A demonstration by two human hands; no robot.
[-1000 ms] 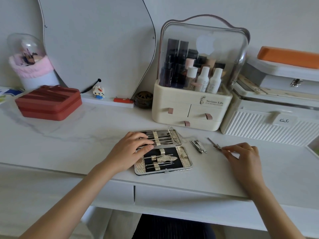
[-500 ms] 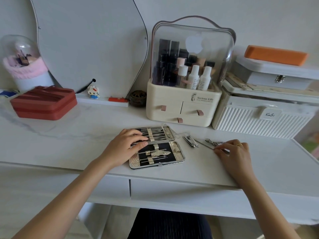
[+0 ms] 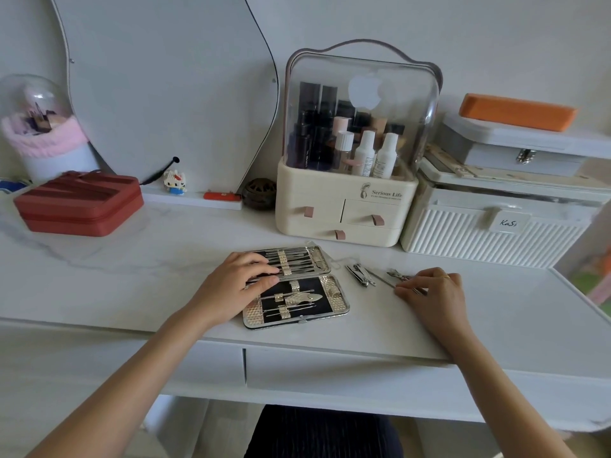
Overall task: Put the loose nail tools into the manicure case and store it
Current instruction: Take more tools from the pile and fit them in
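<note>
The manicure case (image 3: 334, 304) lies open on the white desk, black lining, metal tools strapped in both halves. My left hand (image 3: 231, 289) rests on its left side, fingers lying across the hinge and the upper half. To the right of the case lie loose nail clippers (image 3: 360, 276). Farther right are small scissors (image 3: 396, 275) and a thin metal tool (image 3: 383, 280). My right hand (image 3: 429, 292) is over these, fingertips curled onto the thin tool; whether it has left the desk I cannot tell.
A cream cosmetics organiser (image 3: 344, 209) with small drawers stands behind the case. A white ribbed box (image 3: 489, 236) sits to its right, a red zip case (image 3: 79, 206) at the left. A desk drawer front (image 3: 330, 371) lies below the edge.
The camera view shifted slightly. My right hand slid a little left along the thin tool by the scissors. My left hand stayed on the case.
</note>
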